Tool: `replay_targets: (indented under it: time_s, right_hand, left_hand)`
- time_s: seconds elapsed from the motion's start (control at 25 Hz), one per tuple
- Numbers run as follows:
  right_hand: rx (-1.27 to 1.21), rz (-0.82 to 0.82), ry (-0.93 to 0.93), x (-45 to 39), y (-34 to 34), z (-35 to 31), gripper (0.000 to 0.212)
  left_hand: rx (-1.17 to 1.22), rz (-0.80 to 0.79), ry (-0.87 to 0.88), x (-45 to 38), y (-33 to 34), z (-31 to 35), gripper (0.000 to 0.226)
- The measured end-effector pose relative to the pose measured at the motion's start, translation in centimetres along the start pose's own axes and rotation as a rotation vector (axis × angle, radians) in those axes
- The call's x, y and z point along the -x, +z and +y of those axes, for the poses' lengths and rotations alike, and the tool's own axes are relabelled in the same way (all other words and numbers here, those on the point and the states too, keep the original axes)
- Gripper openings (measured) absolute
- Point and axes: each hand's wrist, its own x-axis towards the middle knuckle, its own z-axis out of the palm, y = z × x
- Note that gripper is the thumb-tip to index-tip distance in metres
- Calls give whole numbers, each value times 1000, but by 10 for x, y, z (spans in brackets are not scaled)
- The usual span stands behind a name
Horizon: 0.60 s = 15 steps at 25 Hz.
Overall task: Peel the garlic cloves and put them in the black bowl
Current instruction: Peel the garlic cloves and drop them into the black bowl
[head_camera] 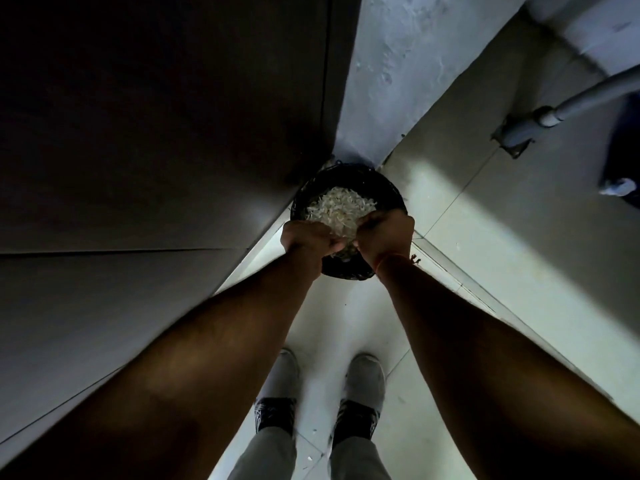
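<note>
A round black bowl (349,188), its rim dark and woven-looking, sits on the pale tiled floor (485,258) in a corner where a dark panel (156,133) meets a grey wall (408,64). It is heaped with pale, papery shreds (337,209) that look like garlic skins; no whole cloves can be made out. A person stands over it, both arms stretched straight down, with the left hand (306,239) and the right hand (386,237) meeting above the near side of the bowl. Both hands have their fingers curled inward toward each other over the pale heap, and appear to be holding some of the shreds between them, though what exactly they grip is lost in shadow. The hands cover the near part of the bowl. Below, two grey shoes (365,379) point toward the bowl. A grey pipe (568,105) crosses the upper right, cut off by the frame edge.
</note>
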Motion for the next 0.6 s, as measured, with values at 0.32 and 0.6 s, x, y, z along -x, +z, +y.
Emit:
replay_targets:
  time_s: [0.32,0.6]
  right_hand:
    - [-333,-196,34,12,-7,7,24]
    - [-376,-75,68,6,7,9,28]
  left_hand:
    - [474,-216,-123,24,2,5,37]
    - [489,-340,-149,27,-4,1,61]
